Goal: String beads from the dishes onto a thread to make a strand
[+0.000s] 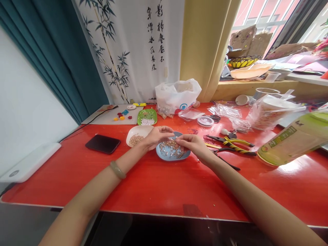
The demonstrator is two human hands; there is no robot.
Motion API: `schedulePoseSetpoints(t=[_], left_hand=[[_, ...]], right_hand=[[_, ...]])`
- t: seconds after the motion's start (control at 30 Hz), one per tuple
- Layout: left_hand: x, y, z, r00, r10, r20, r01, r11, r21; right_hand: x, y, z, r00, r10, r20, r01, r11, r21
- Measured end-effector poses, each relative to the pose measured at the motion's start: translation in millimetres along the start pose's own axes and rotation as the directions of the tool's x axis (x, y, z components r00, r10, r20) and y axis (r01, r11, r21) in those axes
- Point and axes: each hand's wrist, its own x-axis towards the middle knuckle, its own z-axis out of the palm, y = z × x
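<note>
Both my hands hover over a blue dish (164, 156) filled with small metal beads and findings on the red table (159, 184). My left hand (156, 135) is curled, its fingertips pinched together above the dish's left rim. My right hand (191, 142) is pinched too, its fingertips meeting those of the left over the beads. What the fingers hold is too small to name. A green bangle (117, 169) circles my left wrist.
A white bowl of gold beads (138, 135) and a green tray of silver beads (147, 117) sit left of the dish. A black phone (103, 143) lies further left. Yellow-handled pliers (232, 142), plastic bags (176, 95), a thread spool (205, 121) and a green bottle (292, 140) are to the right.
</note>
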Motion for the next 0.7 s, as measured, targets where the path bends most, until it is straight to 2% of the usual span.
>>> schedulePoseSetpoints(t=[0.1,0.33,0.7], left_hand=[[0.9,-5.1,-2.6,0.999,-0.017,0.039,0.022,0.992,-0.126],[1.8,-12.1,-3.8,0.996,-0.033,0.086,0.055,0.962,-0.267],[3.2,-15.1,-5.0,0.993,-0.036,0.114,0.067,0.956,-0.286]], right_hand=[[-1.5,-1.7,2.9,0.999,-0.007,0.044,0.007,1.000,0.007],[-2.6,-4.2,5.0,0.997,0.018,0.080,-0.019,1.000,0.011],[-1.5,-1.3,4.1,0.998,0.016,0.064,-0.017,1.000,0.011]])
